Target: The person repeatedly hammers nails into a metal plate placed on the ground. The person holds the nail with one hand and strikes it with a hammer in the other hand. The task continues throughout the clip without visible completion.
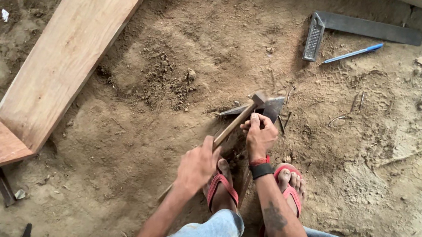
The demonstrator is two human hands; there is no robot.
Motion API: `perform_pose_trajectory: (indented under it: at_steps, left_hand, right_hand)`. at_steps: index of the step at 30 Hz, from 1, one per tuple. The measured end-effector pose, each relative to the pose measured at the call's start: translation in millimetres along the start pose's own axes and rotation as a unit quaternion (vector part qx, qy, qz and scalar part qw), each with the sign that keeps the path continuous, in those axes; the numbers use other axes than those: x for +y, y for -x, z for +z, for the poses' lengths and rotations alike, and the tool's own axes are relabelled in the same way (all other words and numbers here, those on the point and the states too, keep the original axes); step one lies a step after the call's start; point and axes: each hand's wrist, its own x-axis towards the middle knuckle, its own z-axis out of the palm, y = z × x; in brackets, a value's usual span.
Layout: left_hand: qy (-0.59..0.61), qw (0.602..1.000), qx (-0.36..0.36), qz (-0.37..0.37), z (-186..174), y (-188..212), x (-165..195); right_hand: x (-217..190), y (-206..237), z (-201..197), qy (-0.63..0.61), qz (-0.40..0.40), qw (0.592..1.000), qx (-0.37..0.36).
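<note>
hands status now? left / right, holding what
Left hand: closed on the hammer handle.
Right hand: closed, pinching something small by the hammer head; cannot tell what.

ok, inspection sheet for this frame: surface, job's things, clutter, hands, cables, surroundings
Surface: loose sandy ground.
Job's things: hammer, head by a dark metal piece.
Clutter: bent nails, try square, blue pen.
Hands: left hand grips the hammer handle; right hand is closed at the metal piece, what it pinches is hidden.
Cables: nothing seen.
Surroundings: mitred wooden frame; red sandals.
</note>
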Motion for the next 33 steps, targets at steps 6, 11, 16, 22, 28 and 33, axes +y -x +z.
perform_pose_trajectory:
  at_steps: [6, 11, 16, 22, 28, 33]
  left_hand:
    - [-0.016, 0.998, -0.01, -0.052, 9, 2, -10]
    - [-0.048, 0.995, -0.058, -0.06, 10, 1, -14]
    - [-0.038, 0.996, -0.059, -0.061, 17, -3, -22]
    - [-0.03, 0.997, -0.041, -0.059, 30, 1, -30]
    - [-0.004, 0.999, -0.005, -0.044, 16, -4, -23]
    - [0.08, 0.997, 0.009, -0.021, -14, 4, -11]
  right_hand:
    - [6, -2, 2, -0.02, -0.014, 1.0, -0.007]
    - [1, -4, 5, 0.017, 0.026, 0.999, 0.01]
    - [1, -7, 3, -0.023, 0.025, 0.999, -0.008]
    - [11, 4, -5, -0.073, -0.033, 0.996, -0.035]
    - [5, 0, 1, -0.054, 0.01, 0.998, -0.002]
    - [3, -1, 0, -0.074, 0.024, 0.997, -0.012]
